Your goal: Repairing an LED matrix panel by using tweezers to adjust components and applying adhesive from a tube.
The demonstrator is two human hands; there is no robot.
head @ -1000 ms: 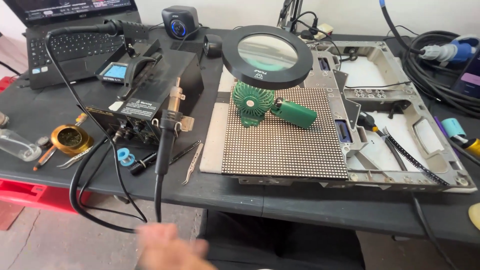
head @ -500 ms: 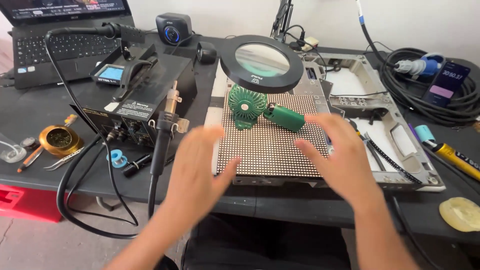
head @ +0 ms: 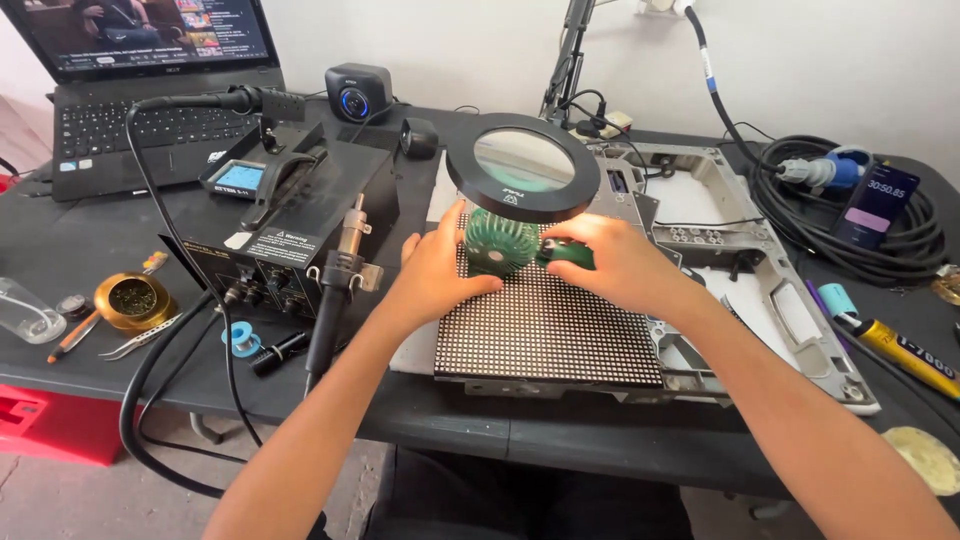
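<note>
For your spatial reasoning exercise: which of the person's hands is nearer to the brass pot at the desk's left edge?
Left. The left hand rests on the dotted panel, on the brass pot's side; the right hand lies farther right.

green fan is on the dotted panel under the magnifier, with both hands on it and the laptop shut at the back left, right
Not quite: the laptop is open, its screen lit, as the head view shows. The rest holds: the green fan sits on the dotted panel under the magnifier, left hand and right hand on it.
</note>
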